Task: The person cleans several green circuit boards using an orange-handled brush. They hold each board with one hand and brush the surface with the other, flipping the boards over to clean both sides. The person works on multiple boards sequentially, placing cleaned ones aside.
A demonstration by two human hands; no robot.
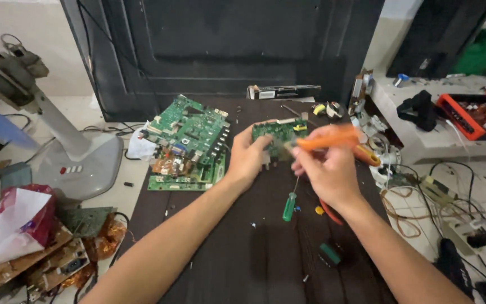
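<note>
My left hand (247,159) grips the left edge of a small green circuit board (279,134) held above a dark table (237,264). My right hand (326,169) holds an orange-handled tool (327,141) with its tip against the right side of that board. A green-handled screwdriver (290,206) lies on the table just below my hands.
A stack of larger green circuit boards (189,141) lies to the left. A grey fan base (80,163) stands on the floor at left. An orange parts box (476,112) sits on a shelf at right. Tangled cables (440,208) cover the floor at right. A big dark panel (220,50) leans behind.
</note>
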